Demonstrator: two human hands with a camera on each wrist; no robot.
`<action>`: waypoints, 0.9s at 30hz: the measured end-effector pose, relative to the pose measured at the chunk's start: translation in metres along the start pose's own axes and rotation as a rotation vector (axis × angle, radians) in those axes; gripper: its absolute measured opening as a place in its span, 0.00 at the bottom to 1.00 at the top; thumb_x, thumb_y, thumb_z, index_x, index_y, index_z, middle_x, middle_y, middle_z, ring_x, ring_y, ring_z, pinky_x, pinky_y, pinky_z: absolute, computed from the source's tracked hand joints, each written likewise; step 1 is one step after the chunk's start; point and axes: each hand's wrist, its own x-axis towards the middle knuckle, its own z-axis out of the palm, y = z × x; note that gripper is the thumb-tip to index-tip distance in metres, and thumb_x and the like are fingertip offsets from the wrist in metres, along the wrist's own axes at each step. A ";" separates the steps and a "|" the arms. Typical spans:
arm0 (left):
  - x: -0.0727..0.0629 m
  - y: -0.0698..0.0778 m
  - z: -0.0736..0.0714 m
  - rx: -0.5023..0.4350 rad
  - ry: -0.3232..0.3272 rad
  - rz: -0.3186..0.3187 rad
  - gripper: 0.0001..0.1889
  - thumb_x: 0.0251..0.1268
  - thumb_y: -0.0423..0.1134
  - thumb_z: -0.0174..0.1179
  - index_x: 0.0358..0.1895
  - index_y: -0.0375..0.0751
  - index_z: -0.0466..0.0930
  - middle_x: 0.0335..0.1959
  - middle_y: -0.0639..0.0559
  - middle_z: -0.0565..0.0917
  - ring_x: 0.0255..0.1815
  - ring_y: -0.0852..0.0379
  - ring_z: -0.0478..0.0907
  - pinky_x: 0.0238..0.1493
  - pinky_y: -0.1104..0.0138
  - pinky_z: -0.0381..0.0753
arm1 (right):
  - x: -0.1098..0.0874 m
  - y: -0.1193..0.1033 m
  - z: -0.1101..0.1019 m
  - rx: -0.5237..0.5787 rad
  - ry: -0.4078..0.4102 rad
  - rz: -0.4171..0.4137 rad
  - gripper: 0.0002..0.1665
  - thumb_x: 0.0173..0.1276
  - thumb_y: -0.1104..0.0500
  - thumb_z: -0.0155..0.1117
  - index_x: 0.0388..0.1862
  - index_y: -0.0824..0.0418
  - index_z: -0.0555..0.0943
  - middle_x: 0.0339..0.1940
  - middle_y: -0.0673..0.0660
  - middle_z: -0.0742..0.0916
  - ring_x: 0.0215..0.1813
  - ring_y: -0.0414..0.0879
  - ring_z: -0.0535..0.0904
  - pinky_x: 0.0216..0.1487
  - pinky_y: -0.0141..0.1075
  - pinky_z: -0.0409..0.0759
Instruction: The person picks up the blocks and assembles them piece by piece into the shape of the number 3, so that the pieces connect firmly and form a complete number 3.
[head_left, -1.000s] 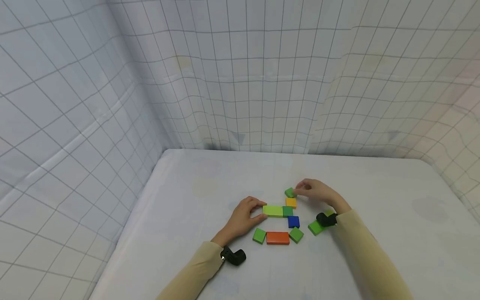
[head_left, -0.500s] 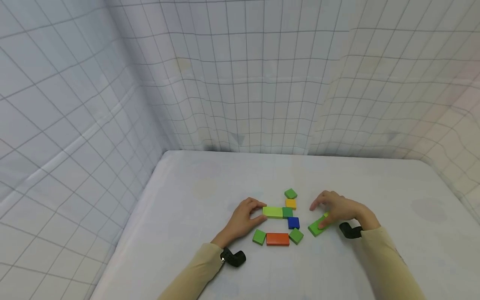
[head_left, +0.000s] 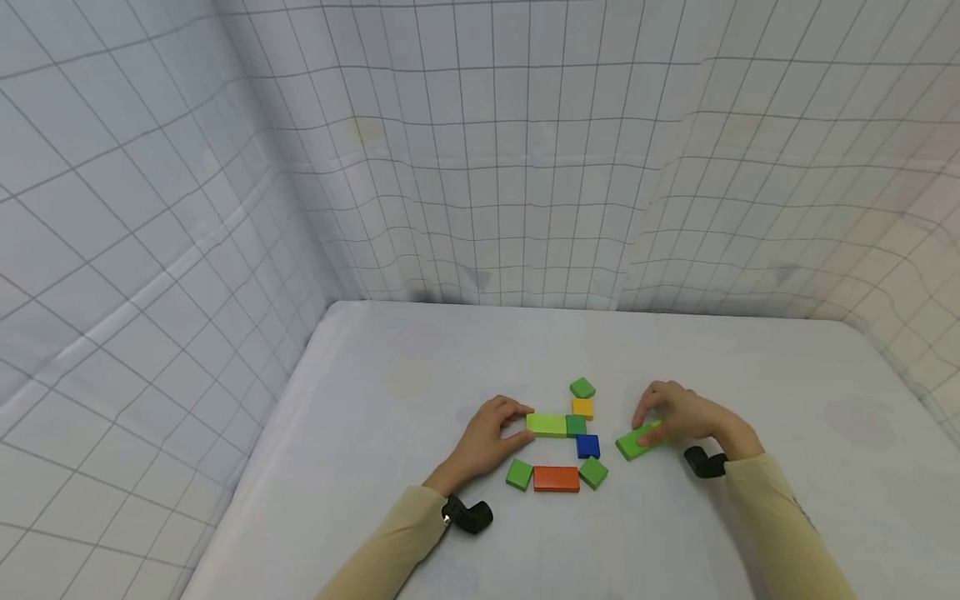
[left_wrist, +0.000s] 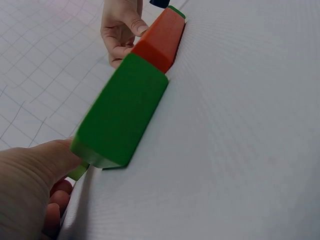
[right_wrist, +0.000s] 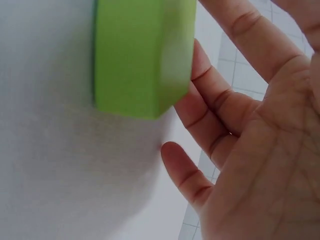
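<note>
My left hand (head_left: 480, 442) holds the left end of a lime block (head_left: 546, 426) between thumb and forefinger. Touching its right end is a dark green square block (head_left: 576, 426). A yellow block (head_left: 582, 408) and a tilted green block (head_left: 582, 388) stand behind that, and a blue block (head_left: 588, 447) in front. To the right, my right hand (head_left: 684, 419) pinches a bright green block (head_left: 631, 447) lying at a slant; the hand partly hides it. The right wrist view shows a light green block (right_wrist: 132, 60) close up beside the fingers.
Nearer me, an orange-red block (head_left: 557, 479) lies between two angled green blocks, one on its left (head_left: 519, 474) and one on its right (head_left: 593, 472). Everything sits on a white-covered table (head_left: 420, 350). Gridded white curtains (head_left: 495, 167) hang behind and at the sides.
My right hand has let go of the far green block and moved right and nearer to the slanted bright green block, now closing its fingers on it. The left hand has stayed in place.
</note>
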 end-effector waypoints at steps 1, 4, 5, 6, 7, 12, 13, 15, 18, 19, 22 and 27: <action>0.000 0.000 0.000 0.000 0.000 -0.001 0.18 0.62 0.46 0.64 0.54 0.48 0.80 0.47 0.56 0.76 0.42 0.61 0.70 0.44 0.66 0.71 | 0.001 0.001 0.000 0.011 0.005 0.004 0.10 0.51 0.49 0.77 0.29 0.48 0.85 0.42 0.51 0.77 0.53 0.55 0.66 0.54 0.60 0.60; 0.000 0.000 0.000 -0.001 -0.003 -0.003 0.18 0.62 0.46 0.64 0.54 0.48 0.80 0.47 0.56 0.76 0.42 0.62 0.70 0.44 0.66 0.71 | 0.003 0.005 -0.001 0.032 0.020 0.043 0.11 0.53 0.49 0.75 0.31 0.51 0.84 0.40 0.52 0.78 0.48 0.53 0.70 0.50 0.53 0.67; 0.000 0.000 0.000 0.000 -0.004 -0.004 0.18 0.62 0.46 0.64 0.55 0.48 0.79 0.47 0.56 0.76 0.42 0.62 0.70 0.44 0.67 0.71 | 0.004 0.007 -0.001 0.033 0.026 0.060 0.12 0.54 0.48 0.74 0.32 0.51 0.84 0.40 0.51 0.79 0.46 0.51 0.70 0.48 0.50 0.69; 0.000 0.000 0.000 -0.001 -0.005 -0.004 0.18 0.62 0.46 0.64 0.55 0.48 0.79 0.47 0.57 0.76 0.42 0.62 0.70 0.45 0.67 0.71 | 0.005 0.008 -0.001 0.039 0.030 0.082 0.12 0.55 0.48 0.74 0.32 0.52 0.83 0.39 0.51 0.79 0.44 0.50 0.71 0.46 0.47 0.70; 0.000 0.000 -0.001 -0.003 -0.005 -0.005 0.18 0.62 0.46 0.64 0.55 0.48 0.79 0.47 0.57 0.76 0.42 0.62 0.70 0.45 0.66 0.71 | 0.007 0.010 -0.002 0.048 0.031 0.100 0.13 0.55 0.48 0.74 0.33 0.53 0.83 0.37 0.51 0.79 0.42 0.49 0.71 0.44 0.45 0.70; -0.001 0.003 -0.002 -0.011 -0.008 -0.003 0.18 0.62 0.46 0.64 0.55 0.47 0.79 0.47 0.56 0.76 0.43 0.61 0.70 0.45 0.66 0.71 | 0.013 0.012 -0.012 0.086 0.021 0.161 0.14 0.57 0.49 0.72 0.34 0.57 0.82 0.25 0.52 0.76 0.32 0.47 0.69 0.35 0.40 0.67; 0.000 0.004 -0.002 -0.013 -0.008 -0.002 0.18 0.62 0.46 0.64 0.55 0.47 0.79 0.47 0.56 0.76 0.43 0.61 0.70 0.45 0.66 0.71 | 0.014 0.011 -0.015 0.088 0.017 0.174 0.14 0.57 0.50 0.72 0.34 0.58 0.82 0.24 0.52 0.75 0.32 0.47 0.69 0.34 0.40 0.67; 0.000 0.004 -0.003 -0.014 -0.008 -0.001 0.18 0.62 0.46 0.64 0.55 0.47 0.79 0.47 0.56 0.76 0.43 0.61 0.70 0.45 0.66 0.71 | 0.017 0.010 -0.021 0.080 0.004 0.205 0.15 0.57 0.49 0.72 0.34 0.58 0.82 0.25 0.52 0.76 0.32 0.47 0.69 0.35 0.40 0.67; 0.000 0.004 -0.003 -0.016 -0.010 -0.001 0.18 0.62 0.46 0.65 0.54 0.47 0.80 0.46 0.56 0.76 0.43 0.62 0.70 0.45 0.66 0.71 | 0.023 0.009 -0.030 0.061 -0.011 0.252 0.15 0.57 0.50 0.72 0.35 0.59 0.82 0.29 0.53 0.78 0.35 0.47 0.70 0.37 0.40 0.69; 0.001 0.004 -0.002 -0.015 -0.011 -0.001 0.18 0.62 0.46 0.64 0.54 0.47 0.80 0.46 0.56 0.76 0.42 0.62 0.70 0.45 0.67 0.71 | 0.026 0.010 -0.032 0.056 -0.017 0.261 0.16 0.57 0.50 0.72 0.36 0.60 0.82 0.30 0.53 0.79 0.36 0.48 0.70 0.38 0.40 0.69; 0.000 0.004 -0.002 -0.013 -0.011 0.002 0.18 0.62 0.46 0.64 0.54 0.47 0.80 0.46 0.56 0.76 0.42 0.62 0.70 0.45 0.67 0.71 | 0.034 0.012 -0.039 0.045 -0.021 0.290 0.16 0.58 0.50 0.71 0.36 0.61 0.82 0.32 0.54 0.79 0.36 0.48 0.71 0.38 0.40 0.69; -0.001 0.004 -0.003 -0.010 -0.010 0.002 0.18 0.62 0.46 0.64 0.54 0.47 0.79 0.46 0.56 0.76 0.42 0.62 0.70 0.44 0.67 0.71 | 0.051 0.014 -0.044 0.052 -0.003 0.337 0.17 0.60 0.50 0.70 0.37 0.62 0.81 0.32 0.54 0.77 0.34 0.47 0.71 0.38 0.40 0.67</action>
